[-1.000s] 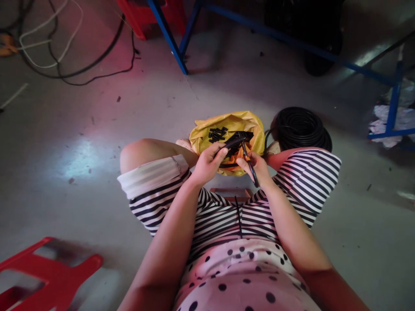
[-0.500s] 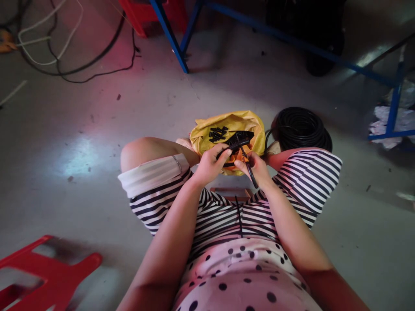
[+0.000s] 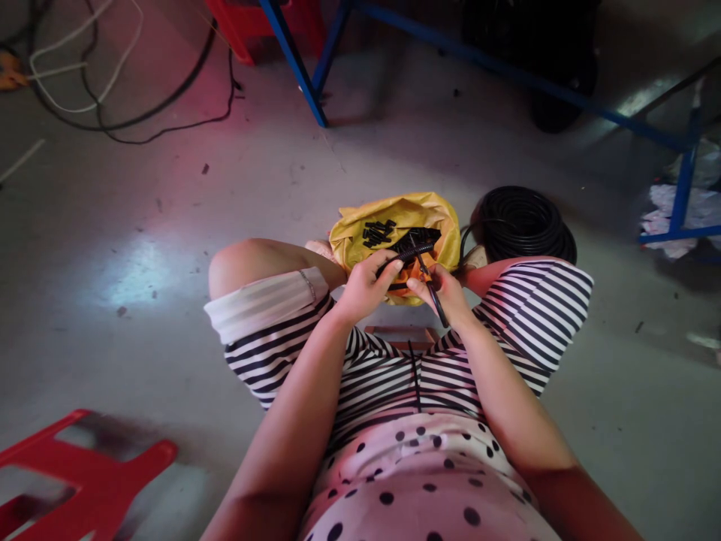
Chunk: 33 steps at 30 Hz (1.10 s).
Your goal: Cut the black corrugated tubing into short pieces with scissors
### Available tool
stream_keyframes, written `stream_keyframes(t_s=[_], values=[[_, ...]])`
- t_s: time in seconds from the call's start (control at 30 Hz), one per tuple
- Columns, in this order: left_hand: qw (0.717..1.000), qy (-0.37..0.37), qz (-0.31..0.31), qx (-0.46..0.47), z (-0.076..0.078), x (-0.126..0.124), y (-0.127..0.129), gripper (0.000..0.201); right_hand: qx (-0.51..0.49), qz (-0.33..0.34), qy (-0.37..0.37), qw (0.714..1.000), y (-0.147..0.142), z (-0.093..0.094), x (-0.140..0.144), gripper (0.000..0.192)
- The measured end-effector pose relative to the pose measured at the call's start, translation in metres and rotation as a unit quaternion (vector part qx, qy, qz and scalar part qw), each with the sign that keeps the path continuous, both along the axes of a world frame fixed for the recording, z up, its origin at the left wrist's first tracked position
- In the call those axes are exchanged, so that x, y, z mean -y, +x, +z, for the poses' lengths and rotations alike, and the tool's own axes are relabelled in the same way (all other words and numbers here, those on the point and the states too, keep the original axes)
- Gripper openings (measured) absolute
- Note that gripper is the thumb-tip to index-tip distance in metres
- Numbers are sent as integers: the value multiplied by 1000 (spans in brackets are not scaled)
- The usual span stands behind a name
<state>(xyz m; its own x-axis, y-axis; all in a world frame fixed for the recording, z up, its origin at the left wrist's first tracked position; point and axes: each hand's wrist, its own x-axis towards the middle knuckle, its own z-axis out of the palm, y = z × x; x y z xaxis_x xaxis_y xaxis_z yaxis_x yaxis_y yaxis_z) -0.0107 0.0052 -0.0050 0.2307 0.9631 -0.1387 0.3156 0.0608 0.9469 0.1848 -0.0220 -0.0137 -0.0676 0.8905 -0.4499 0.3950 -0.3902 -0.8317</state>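
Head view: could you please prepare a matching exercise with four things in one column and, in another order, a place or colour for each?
Column one
1. bag
2. coil
3. tool
4. tube

Column two
A. in the right hand
B. yellow
C. in the left hand
D. black, to the right of the bag

Right pairs: 1-B, 2-D, 3-A, 4-C.

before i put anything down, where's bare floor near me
Mostly bare floor, bar small scraps: left of the left knee, between the black cable and near red stool; also right of the right knee, short of the blue frame. Crowded: the yellow bag of black pieces, by the left hand and right hand, and the black coil.
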Motion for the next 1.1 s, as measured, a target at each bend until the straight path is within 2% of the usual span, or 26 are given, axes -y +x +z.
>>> stream_keyframes(t_s=[0.63, 0.87, 0.97, 1.1], values=[[1000, -4, -23, -3, -1, 0, 1, 26, -55, 0, -19, 998, 1, -9, 0, 49], [1000, 3, -28, -3, -1, 2, 2, 32, -66, 13, -26, 997, 1, -7, -1, 48], [998, 1, -57, -10, 0, 2, 0, 32, -74, 23, -36, 996, 2, -2, -1, 47], [993, -18, -110, -30, 0, 0, -4, 30, -49, 78, -61, 994, 2, 10, -3, 49]])
